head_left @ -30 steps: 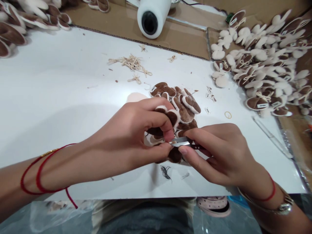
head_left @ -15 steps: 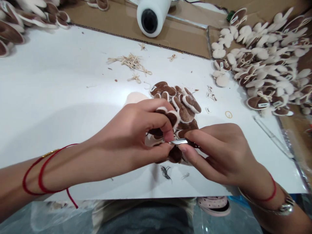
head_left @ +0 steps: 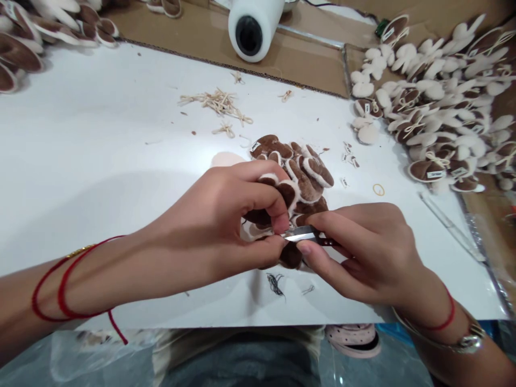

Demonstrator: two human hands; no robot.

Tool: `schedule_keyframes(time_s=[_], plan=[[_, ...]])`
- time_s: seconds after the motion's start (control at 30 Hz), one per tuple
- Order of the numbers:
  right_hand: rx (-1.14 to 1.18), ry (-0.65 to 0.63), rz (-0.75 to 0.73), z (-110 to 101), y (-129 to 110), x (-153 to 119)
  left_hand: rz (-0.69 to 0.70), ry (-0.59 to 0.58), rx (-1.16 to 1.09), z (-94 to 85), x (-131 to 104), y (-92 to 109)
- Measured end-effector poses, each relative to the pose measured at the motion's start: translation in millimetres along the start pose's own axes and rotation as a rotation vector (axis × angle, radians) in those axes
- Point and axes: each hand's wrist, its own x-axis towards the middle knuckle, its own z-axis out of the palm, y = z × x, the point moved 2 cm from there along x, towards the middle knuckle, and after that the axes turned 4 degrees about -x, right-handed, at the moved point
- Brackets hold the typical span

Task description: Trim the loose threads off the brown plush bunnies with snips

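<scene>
Near the middle of the white table, my left hand (head_left: 237, 215) is closed on a brown plush piece (head_left: 258, 216) with white fluffy edges, thumb and index finger pinched together at its lower right. My right hand (head_left: 358, 252) grips a small metal blade tool (head_left: 302, 234) with a dark handle. The blade's tip is at my left fingertips; what exactly it touches there is too small to make out. Just behind my hands lies a pile of brown plush pieces (head_left: 305, 183), partly hidden by my fingers.
Cream cord bows (head_left: 217, 102) lie behind my hands. Small labels (head_left: 350, 156), a rubber band (head_left: 378, 189) and metal tweezers (head_left: 451, 226) are to the right. Dark threads (head_left: 276, 284) rest near the front edge. Plush heaps (head_left: 439, 102) fill the right back; a white cylinder (head_left: 256, 27) stands behind.
More of the blade and its dark handle now shows between my hands. My right thumb has shifted slightly down. My left hand still pinches the plush piece.
</scene>
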Motion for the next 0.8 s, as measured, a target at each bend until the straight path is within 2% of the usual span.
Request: schedule_keyframes(time_s=[0.33, 0.67, 0.8], plan=[[0.028, -0.041, 0.004, 1.3, 0.7, 0.4, 0.048, 0.003, 0.050, 1.2, -1.0, -3.1], [0.008, -0.066, -0.013, 2.2, 1.8, -0.5, 0.010, -0.022, 0.042, 2.4, -1.8, -4.9], [0.003, -0.040, -0.016, 1.7, 2.3, -0.3, -0.011, -0.039, 0.003, 1.9, -1.3, -4.7]])
